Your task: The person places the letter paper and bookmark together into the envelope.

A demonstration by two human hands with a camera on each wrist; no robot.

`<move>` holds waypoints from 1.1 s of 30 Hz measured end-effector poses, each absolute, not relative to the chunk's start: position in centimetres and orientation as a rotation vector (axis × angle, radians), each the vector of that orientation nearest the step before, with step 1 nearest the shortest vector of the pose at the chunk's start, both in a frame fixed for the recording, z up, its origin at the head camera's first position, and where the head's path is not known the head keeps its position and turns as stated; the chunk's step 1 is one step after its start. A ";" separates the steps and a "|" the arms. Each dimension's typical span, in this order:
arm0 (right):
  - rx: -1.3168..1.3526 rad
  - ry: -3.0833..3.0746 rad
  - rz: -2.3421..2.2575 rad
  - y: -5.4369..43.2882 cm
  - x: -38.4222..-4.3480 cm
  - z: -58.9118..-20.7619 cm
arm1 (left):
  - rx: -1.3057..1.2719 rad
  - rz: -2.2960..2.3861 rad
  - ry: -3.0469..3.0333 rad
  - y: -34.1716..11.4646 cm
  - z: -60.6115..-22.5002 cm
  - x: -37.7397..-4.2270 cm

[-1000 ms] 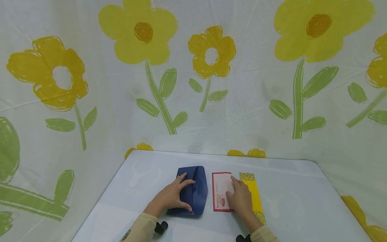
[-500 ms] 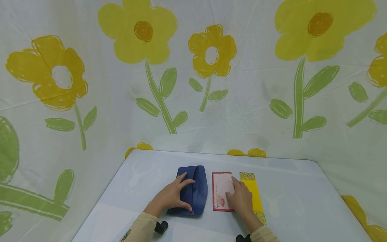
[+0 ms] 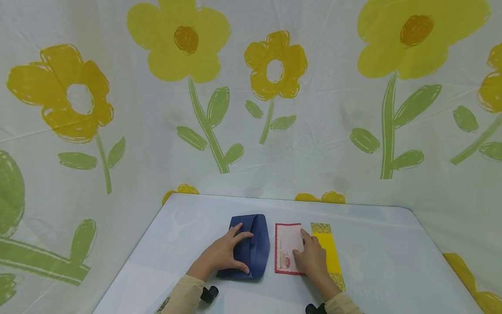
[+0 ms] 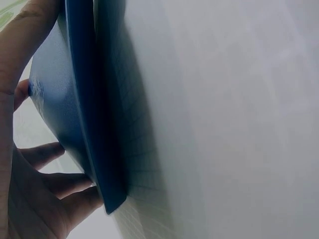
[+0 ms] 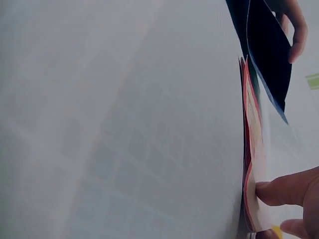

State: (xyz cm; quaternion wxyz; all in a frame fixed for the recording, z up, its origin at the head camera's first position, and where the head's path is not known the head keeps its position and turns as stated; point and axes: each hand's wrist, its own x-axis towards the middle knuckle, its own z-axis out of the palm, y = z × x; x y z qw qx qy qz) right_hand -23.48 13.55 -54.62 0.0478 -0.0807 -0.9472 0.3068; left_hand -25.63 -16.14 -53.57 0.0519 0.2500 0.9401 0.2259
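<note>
Envelope, blue: on the surface, left hand splayed over it, fingers spread. Card, red-bordered, beside envelope: right edge pinched in right hand. Strip, yellow: partly behind that hand. Hazards: tight pinch creasing the card; sideways push shifting the envelope.

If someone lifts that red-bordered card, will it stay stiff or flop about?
The card is probably light: its edge looks thin in the right wrist view. It may bend a little, since it bows gently there near the right thumb. Its layers could fan open, as gaps show between the red edges.
</note>
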 end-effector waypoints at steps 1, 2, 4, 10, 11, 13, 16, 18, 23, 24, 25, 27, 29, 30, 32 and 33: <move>-0.243 -2.888 0.936 13.6 -23.5 -54.7 | 0.762 0.687 2.860 -16.1 -53.6 -25.6; -0.239 -2.887 0.935 13.6 -23.5 -54.7 | 0.762 0.687 2.860 -16.1 -53.5 -25.6; -0.228 -2.886 0.940 13.6 -23.5 -54.7 | 0.764 0.689 2.856 -16.2 -53.5 -25.6; -0.208 -2.890 0.969 13.6 -23.4 -54.5 | 0.771 0.698 2.849 -16.2 -53.3 -25.5; -0.208 -2.892 0.973 13.6 -23.4 -54.5 | 0.772 0.696 2.850 -16.2 -53.3 -25.5; -0.207 -2.898 0.979 13.6 -23.4 -54.5 | 0.774 0.695 2.851 -16.2 -53.3 -25.5; -0.204 -2.900 0.983 13.6 -23.4 -54.4 | 0.775 0.694 2.850 -16.2 -53.3 -25.6; -0.195 -2.899 0.984 13.6 -23.4 -54.3 | 0.776 0.695 2.850 -16.2 -53.3 -25.6; -0.186 -2.894 0.997 13.6 -23.3 -54.2 | 0.775 0.698 2.852 -16.2 -53.3 -25.5; -0.186 -2.894 0.997 13.6 -23.3 -54.3 | 0.774 0.699 2.852 -16.2 -53.3 -25.5; -0.186 -2.893 0.999 13.7 -23.3 -54.3 | 0.772 0.698 2.852 -16.1 -53.3 -25.5; -0.181 -2.890 0.999 13.7 -23.3 -54.4 | 0.770 0.697 2.852 -16.1 -53.3 -25.5; -0.181 -2.885 1.005 13.7 -23.3 -54.5 | 0.770 0.692 2.853 -16.2 -53.3 -25.5; -0.181 -2.884 1.009 13.7 -23.3 -54.5 | 0.770 0.689 2.854 -16.2 -53.4 -25.5; -0.180 -2.877 1.020 13.7 -23.3 -54.5 | 0.774 0.684 2.856 -16.2 -53.4 -25.6; -0.178 -2.872 1.026 13.8 -23.3 -54.5 | 0.775 0.683 2.856 -16.2 -53.4 -25.6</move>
